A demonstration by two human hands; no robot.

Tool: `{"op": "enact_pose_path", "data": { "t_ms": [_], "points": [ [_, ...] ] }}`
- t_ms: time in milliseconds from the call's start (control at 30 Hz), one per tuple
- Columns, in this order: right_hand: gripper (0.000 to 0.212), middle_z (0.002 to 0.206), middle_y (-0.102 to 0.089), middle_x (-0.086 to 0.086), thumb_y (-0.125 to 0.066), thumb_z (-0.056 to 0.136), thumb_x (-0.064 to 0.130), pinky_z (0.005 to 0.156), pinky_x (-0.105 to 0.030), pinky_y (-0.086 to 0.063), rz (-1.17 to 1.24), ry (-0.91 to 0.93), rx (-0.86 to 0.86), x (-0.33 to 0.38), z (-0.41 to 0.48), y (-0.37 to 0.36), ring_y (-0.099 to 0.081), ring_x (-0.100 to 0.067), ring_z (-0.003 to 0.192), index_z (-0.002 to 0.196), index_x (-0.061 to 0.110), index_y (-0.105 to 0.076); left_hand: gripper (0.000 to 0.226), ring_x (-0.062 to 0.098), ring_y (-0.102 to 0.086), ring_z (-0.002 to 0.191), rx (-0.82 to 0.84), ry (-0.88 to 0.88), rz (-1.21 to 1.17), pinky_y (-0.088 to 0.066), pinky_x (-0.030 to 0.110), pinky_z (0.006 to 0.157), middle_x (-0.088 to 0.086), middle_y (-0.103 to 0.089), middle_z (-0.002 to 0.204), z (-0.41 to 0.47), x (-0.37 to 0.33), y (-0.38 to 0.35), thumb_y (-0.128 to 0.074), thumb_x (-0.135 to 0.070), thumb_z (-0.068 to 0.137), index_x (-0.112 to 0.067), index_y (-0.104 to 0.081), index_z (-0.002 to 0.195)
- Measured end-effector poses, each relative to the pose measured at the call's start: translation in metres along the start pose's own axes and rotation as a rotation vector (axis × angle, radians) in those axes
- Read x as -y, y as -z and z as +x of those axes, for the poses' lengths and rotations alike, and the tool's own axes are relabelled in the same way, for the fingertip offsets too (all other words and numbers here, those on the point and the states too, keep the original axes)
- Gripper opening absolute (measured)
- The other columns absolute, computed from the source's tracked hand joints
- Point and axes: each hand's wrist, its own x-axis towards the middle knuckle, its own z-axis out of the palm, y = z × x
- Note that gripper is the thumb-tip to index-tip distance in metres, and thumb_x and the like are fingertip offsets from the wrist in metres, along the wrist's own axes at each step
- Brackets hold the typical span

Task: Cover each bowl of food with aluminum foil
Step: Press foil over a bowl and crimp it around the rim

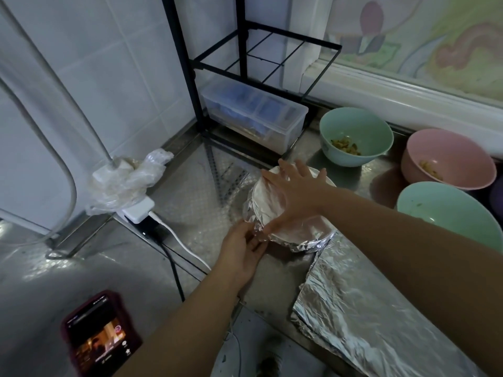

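While the right hand (296, 191) lies flat, fingers spread, atop the foil-covered bowl (269, 200), the left hand (243, 250) pinches the crimped foil edge (258, 232).

It was a home kitchen. A tiled wall (109, 63) met a steel counter (190, 186) that bore bowls (356, 140) with scraps of food, foil (367, 308), a rack (245, 61) over a plastic box (253, 115), and a phone (100, 336) showing a video.
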Motion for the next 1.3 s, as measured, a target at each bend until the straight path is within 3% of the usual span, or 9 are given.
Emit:
{"op": "enact_pose_path", "data": {
  "t_ms": [100, 233, 400, 633, 867, 1000, 1067, 1200, 1300],
  "points": [
    [0.147, 0.169, 0.020, 0.002, -0.060, 0.039, 0.101, 0.109, -0.084, 0.001, 0.016, -0.003, 0.003, 0.001, -0.001, 0.000, 0.022, -0.038, 0.153, 0.157, 0.048, 0.011, 0.011, 0.014, -0.067, 0.069, -0.019, 0.010, 0.035, -0.055, 0.029, 0.073, 0.006, -0.068, 0.089, 0.000, -0.001, 0.008, -0.052, -0.006, 0.096, -0.014, -0.058, 0.099],
    [0.148, 0.169, 0.020, 0.002, -0.054, 0.035, 0.102, 0.108, -0.085, 0.001, 0.036, -0.028, 0.005, -0.001, 0.000, 0.001, 0.022, -0.039, 0.153, 0.157, 0.048, 0.010, 0.028, 0.030, -0.067, 0.102, -0.008, -0.019, -0.083, -0.057, 0.041, 0.093, 0.018, -0.070, 0.116, 0.003, -0.003, 0.008, -0.053, -0.008, 0.099, -0.001, -0.056, 0.126],
    [0.145, 0.168, 0.025, 0.001, -0.059, 0.042, 0.101, 0.108, -0.085, 0.002, 0.056, -0.105, 0.018, -0.019, -0.001, 0.004, 0.023, -0.039, 0.153, 0.156, 0.049, 0.015, 0.010, 0.022, -0.063, 0.077, -0.027, -0.008, -0.048, -0.061, 0.036, 0.070, 0.016, -0.066, 0.091, 0.003, -0.009, -0.009, -0.048, 0.000, 0.101, -0.010, -0.052, 0.103],
    [0.142, 0.167, 0.026, 0.001, -0.062, 0.047, 0.099, 0.108, -0.084, 0.004, 0.089, -0.162, 0.017, -0.045, -0.007, 0.006, 0.025, -0.038, 0.152, 0.156, 0.049, 0.014, 0.025, 0.019, -0.069, 0.079, 0.135, 0.139, -0.046, -0.060, 0.032, 0.076, 0.015, -0.069, 0.104, 0.006, -0.019, -0.023, -0.056, -0.004, 0.095, -0.003, -0.062, 0.119],
    [0.143, 0.167, 0.027, 0.001, -0.061, 0.046, 0.098, 0.108, -0.085, 0.001, 0.094, -0.187, 0.022, -0.055, -0.009, 0.008, 0.023, -0.039, 0.153, 0.157, 0.048, 0.014, 0.030, 0.016, -0.066, 0.101, 0.213, 0.070, 0.395, -0.050, 0.031, 0.099, 0.007, -0.071, 0.119, 0.007, -0.016, -0.027, -0.064, -0.009, 0.094, -0.015, -0.064, 0.124],
    [0.145, 0.167, 0.028, 0.001, -0.056, 0.041, 0.100, 0.107, -0.086, 0.000, 0.095, -0.182, 0.029, -0.054, -0.009, 0.007, 0.024, -0.040, 0.152, 0.156, 0.049, 0.016, 0.017, 0.003, -0.062, 0.071, 0.148, -0.178, 0.882, -0.047, 0.015, 0.067, -0.007, -0.073, 0.082, 0.010, -0.016, -0.036, -0.071, -0.024, 0.091, -0.018, -0.073, 0.106],
    [0.146, 0.167, 0.028, 0.000, -0.054, 0.039, 0.101, 0.107, -0.086, -0.001, 0.097, -0.181, 0.031, -0.055, -0.008, 0.007, 0.025, -0.040, 0.152, 0.156, 0.049, 0.017, 0.020, 0.004, -0.066, 0.073, 0.076, -0.342, 1.120, -0.048, 0.015, 0.066, -0.005, -0.075, 0.089, 0.015, -0.016, -0.037, -0.076, -0.030, 0.086, -0.020, -0.072, 0.103],
    [0.147, 0.167, 0.028, -0.001, -0.050, 0.036, 0.101, 0.107, -0.086, -0.002, 0.095, -0.177, 0.029, -0.054, -0.009, 0.007, 0.025, -0.041, 0.152, 0.156, 0.048, 0.016, 0.039, 0.007, -0.068, 0.090, 0.085, -0.388, 1.110, -0.054, 0.024, 0.082, -0.010, -0.071, 0.100, 0.019, -0.016, -0.041, -0.082, -0.027, 0.080, -0.020, -0.063, 0.113],
    [0.143, 0.167, 0.027, -0.001, -0.059, 0.047, 0.098, 0.107, -0.086, -0.001, 0.091, -0.176, 0.026, -0.054, -0.008, 0.007, 0.025, -0.041, 0.152, 0.156, 0.047, 0.016, 0.028, 0.006, -0.065, 0.073, 0.083, -0.402, 1.133, -0.049, 0.012, 0.063, -0.003, -0.071, 0.092, 0.019, -0.016, -0.046, -0.077, -0.026, 0.085, -0.015, -0.064, 0.107]
  ]
}}
